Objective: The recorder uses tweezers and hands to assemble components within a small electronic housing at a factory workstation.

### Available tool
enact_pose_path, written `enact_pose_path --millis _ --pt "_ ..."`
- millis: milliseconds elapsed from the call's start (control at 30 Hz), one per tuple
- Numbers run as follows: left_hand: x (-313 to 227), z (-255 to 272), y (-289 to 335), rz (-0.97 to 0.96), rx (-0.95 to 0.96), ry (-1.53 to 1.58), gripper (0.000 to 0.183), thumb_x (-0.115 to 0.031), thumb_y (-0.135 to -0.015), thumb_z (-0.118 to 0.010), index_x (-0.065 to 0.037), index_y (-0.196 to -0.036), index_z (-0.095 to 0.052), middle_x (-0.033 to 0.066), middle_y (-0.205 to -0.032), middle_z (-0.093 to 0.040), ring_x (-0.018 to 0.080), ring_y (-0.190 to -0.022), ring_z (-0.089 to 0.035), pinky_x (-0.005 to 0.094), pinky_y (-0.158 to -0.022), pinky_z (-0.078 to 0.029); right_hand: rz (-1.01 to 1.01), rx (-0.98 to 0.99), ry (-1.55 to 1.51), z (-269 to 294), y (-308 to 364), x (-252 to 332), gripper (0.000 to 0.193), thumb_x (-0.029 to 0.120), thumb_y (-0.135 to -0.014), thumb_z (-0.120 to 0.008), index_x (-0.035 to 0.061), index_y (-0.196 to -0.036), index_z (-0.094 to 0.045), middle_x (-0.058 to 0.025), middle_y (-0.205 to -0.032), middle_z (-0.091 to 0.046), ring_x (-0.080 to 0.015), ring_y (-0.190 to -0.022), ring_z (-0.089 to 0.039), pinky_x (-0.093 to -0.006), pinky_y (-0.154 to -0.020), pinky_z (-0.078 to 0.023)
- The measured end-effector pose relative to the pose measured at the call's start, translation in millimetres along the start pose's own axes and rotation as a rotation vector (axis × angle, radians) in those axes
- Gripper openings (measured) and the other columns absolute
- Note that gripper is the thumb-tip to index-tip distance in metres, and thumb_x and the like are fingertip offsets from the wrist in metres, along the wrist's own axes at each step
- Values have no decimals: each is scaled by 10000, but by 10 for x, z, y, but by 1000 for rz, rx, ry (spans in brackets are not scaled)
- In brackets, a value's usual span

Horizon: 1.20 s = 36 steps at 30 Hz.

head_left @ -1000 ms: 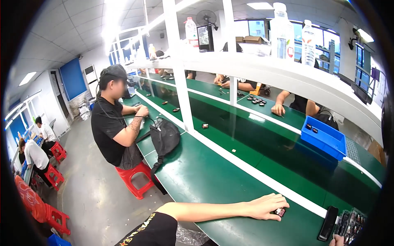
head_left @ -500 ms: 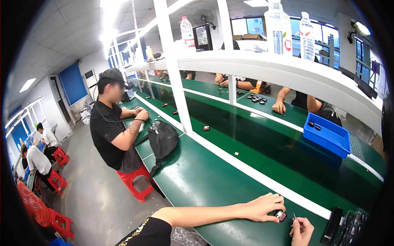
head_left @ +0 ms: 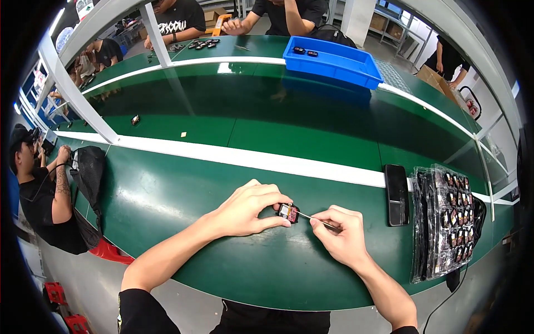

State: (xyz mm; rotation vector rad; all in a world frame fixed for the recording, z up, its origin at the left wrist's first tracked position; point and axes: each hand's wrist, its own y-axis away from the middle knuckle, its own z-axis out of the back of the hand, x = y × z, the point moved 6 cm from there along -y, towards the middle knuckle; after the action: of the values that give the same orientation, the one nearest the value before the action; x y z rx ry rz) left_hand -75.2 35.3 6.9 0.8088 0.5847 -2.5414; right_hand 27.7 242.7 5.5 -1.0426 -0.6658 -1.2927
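Note:
My left hand (head_left: pixel 247 209) rests on the green bench with thumb and fingers closed round a small black electronic device (head_left: pixel 288 212). The device is open on top, showing a pale part and a reddish circuit board. In my right hand (head_left: pixel 346 232) is a thin, pointed metal tool (head_left: pixel 305 215), pinched between thumb and fingers. Its tip reaches the right edge of the device; whether it presses on the board is too small to tell. The tool's rear end lies partly hidden under my fingers.
Right of my hands lie a black phone (head_left: pixel 396 195) and stacked clear plastic trays (head_left: pixel 431 222) holding several small devices. Beyond a white rail (head_left: pixel 250 158), a loose device (head_left: pixel 135 119) sits on the green belt. A blue bin (head_left: pixel 339 67) stands across it. A co-worker (head_left: pixel 41 195) sits left beside a black bag (head_left: pixel 89 172).
The view has swung right, bringing the trays fully into sight. The tool's tip, apart from the device before, is now at its edge. My left hand still holds the device.

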Motion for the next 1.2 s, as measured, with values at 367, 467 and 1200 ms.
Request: enact_pose_path --millis 367,467,1200 --pt "-28 -47 3 24 -4 -3 470 -367 -889 -963 -129 -1272 -832 -9 -989 -769 168 -922 -710 348 -894 -467 71 11 48 -102 -46 50 59 -8 -970 -809 -28 -1023 -826 -84 -820 -730 -121 -637 -687 -288 -534 -530" --pt "-20 -48 2 20 -2 6 472 -363 -889 -963 -128 -1278 -831 -5 -988 -768 171 -921 -710 351 -896 -471 71 7 70 -92 -57 50 57 -7 -969 -806 -26 -1018 -825 -91 -821 -733 -124 -631 -689 -288 -535 -529" --pt "-69 8 -20 69 -6 74 440 -402 -956 -914 -128 -1280 -796 5 -949 -731 199 -921 -691 361 -926 -485 139 -104 125 -48 -3 58 171 -7 -924 -857 -6 -1094 -863 -39 -775 -684 -62 -552 -531 -287 -495 -397"
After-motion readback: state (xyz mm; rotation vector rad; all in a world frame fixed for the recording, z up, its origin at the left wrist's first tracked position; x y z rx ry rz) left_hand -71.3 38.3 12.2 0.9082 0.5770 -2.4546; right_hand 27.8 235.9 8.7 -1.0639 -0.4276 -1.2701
